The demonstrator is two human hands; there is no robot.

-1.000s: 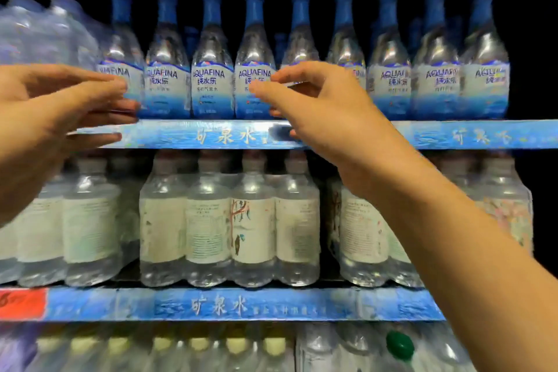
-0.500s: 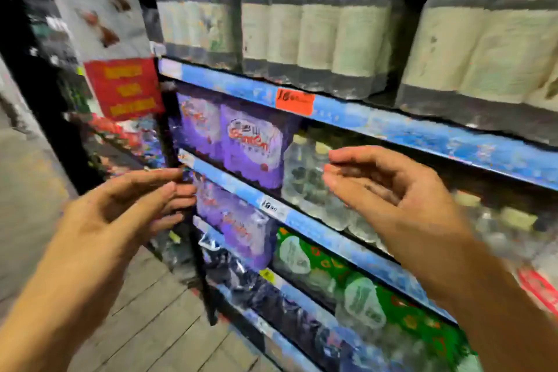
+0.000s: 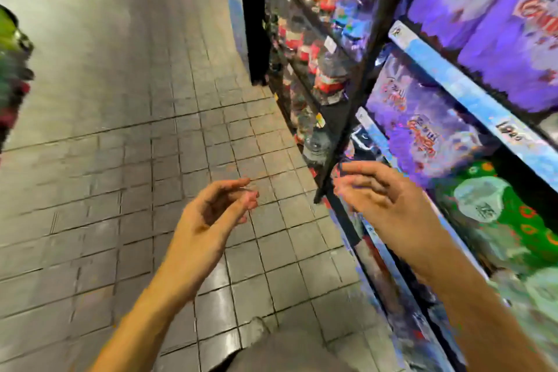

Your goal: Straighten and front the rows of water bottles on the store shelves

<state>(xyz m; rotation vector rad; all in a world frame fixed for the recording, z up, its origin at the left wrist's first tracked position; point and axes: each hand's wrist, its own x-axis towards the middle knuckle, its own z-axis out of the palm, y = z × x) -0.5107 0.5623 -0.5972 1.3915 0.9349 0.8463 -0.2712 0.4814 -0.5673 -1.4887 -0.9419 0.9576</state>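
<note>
The view is blurred and points down at the low shelves on the right. Purple shrink-wrapped packs of water bottles (image 3: 422, 127) fill two shelves with blue edge strips (image 3: 471, 96). Below them lie green-wrapped bottle packs (image 3: 495, 214). My left hand (image 3: 214, 214) hangs over the tiled floor with loosely curled fingers and holds nothing. My right hand (image 3: 377, 193) hovers in front of the lower shelf edge, fingers relaxed and empty, touching no pack.
A grey tiled aisle floor (image 3: 126, 118) takes up the left and middle. A black upright post (image 3: 341, 136) divides this bay from a farther bay of red-labelled bottles (image 3: 320, 48). Green and red goods (image 3: 12, 69) show at the far left edge.
The view has swung from the upper bottle rows down and left to the lowest shelves and floor. Both hands have dropped away from the Aquafina row and now hang empty.
</note>
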